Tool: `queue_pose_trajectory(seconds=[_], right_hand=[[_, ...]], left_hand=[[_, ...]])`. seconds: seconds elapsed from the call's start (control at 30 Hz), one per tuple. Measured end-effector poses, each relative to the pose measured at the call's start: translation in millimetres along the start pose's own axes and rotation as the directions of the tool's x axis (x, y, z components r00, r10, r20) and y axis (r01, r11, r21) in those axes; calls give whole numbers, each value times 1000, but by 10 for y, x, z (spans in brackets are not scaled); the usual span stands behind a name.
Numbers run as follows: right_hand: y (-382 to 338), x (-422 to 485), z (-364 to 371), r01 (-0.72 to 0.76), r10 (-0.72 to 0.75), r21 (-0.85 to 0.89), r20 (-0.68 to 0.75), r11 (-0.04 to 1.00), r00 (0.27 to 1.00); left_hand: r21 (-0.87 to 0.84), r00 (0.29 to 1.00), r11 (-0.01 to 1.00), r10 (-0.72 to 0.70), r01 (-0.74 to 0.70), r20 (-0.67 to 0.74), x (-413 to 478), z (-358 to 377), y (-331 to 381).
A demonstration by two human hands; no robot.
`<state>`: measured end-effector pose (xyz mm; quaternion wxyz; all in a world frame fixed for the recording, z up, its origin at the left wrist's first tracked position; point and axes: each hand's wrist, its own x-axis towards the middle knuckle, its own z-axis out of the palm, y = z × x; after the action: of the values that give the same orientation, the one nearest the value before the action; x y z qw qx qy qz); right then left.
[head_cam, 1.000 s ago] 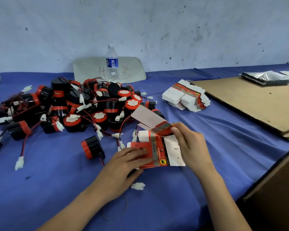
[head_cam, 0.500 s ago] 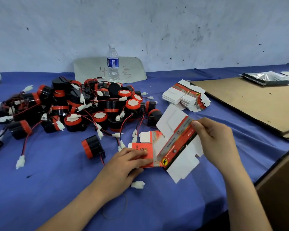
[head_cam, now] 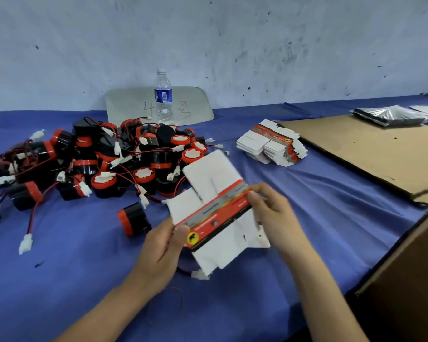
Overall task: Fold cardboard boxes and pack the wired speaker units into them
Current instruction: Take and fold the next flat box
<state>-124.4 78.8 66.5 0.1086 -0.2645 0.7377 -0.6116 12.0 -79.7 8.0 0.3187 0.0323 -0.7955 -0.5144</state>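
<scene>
The flat box [head_cam: 218, 213] has come up off the blue table [head_cam: 72, 267], and now the left hand [head_cam: 162, 248] and right hand [head_cam: 274, 213] each pinch one end near the speakers [head_cam: 109, 164], ready for folding.

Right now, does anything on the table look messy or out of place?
Yes. The speaker units lie in a tangled heap, red wires crossing everywhere. One stray speaker lies on its side apart from it, and the stack of flat boxes sits crooked.
</scene>
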Motion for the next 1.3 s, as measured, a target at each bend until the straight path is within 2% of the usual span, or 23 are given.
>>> queue_pose_trajectory(seconds=[0.07, 0.1, 0.17, 0.2, 0.23, 0.3, 0.33, 0.47, 0.57, 0.6, 0.67, 0.73, 0.8, 0.9, 1.0, 1.13, 1.17, 1.23, 1.3], right_hand=[[19, -34, 195, -31, 34, -104, 25, 994, 999], [40, -50, 258, -41, 43, -209, 9, 977, 999], [17, -99, 345, -1, -18, -450, -40, 893, 999], [-22, -125, 381, 27, -57, -478, -50, 878, 997], [-63, -153, 416, 38, -66, -411, -53, 911, 996], [-118, -198, 481, 56, -63, -130, -55, 990, 996], [-118, -212, 515, 74, -75, -20, -53, 997, 996], [-135, -266, 603, 186, -181, 64, -73, 980, 981], [-183, -258, 536, 239, -235, 122, -46, 963, 971], [-203, -245, 498, 250, -253, 123, 13, 960, 967], [-197, -256, 467, 248, -279, 156, 230, 956, 932], [-139, -330, 539, 124, -194, 176, 465, 977, 864], [-95, -375, 638, 26, -107, 148, 570, 989, 815], [-113, -337, 685, -21, -97, 287, 391, 958, 915], [-107, -200, 562, -132, 28, 468, 223, 874, 974], [-61, -81, 292, -279, 135, 546, 289, 790, 948], [-48, -65, 235, -330, 167, 547, 326, 769, 930], [-20, -23, 158, -385, 201, 518, 376, 764, 905], [15, -29, 132, -396, 208, 470, 403, 788, 891]], left_hand=[[21, 993, 999, -33, 35, -114, -19, 20, 7], [25, 990, 1000, -8, 12, -138, -22, 22, 6], [57, 991, 997, 61, -55, -117, 2, 13, 18], [53, 991, 995, 89, -84, -96, 6, 5, 28], [57, 991, 993, 110, -106, -79, 7, -9, 30], [73, 989, 988, 136, -133, -51, 4, -4, 37], [62, 991, 990, 133, -131, -26, 2, 7, 43], [-20, 986, 989, 149, -148, 75, -17, -16, 72], [-38, 995, 994, 100, -101, -21, -33, 15, 102], [-91, 995, 992, 83, -89, -63, -31, 22, 86], [-126, 983, 990, 42, -65, -179, 14, -4, 15], [-50, 954, 999, 3, -19, -301, 80, -81, 26], [13, 928, 1000, 12, -7, -373, 99, -178, 34], [-11, 915, 1000, 23, -29, -403, 111, -239, 30], [-49, 921, 998, 25, -47, -389, 107, -198, 26], [-102, 935, 995, -39, 3, -354, 102, -214, -18], [-47, 941, 999, -10, -6, -339, 110, -228, -17], [221, 955, 972, 141, -83, -262, 133, -245, 4], [434, 951, 869, 300, -237, -82, 127, -231, -7]])
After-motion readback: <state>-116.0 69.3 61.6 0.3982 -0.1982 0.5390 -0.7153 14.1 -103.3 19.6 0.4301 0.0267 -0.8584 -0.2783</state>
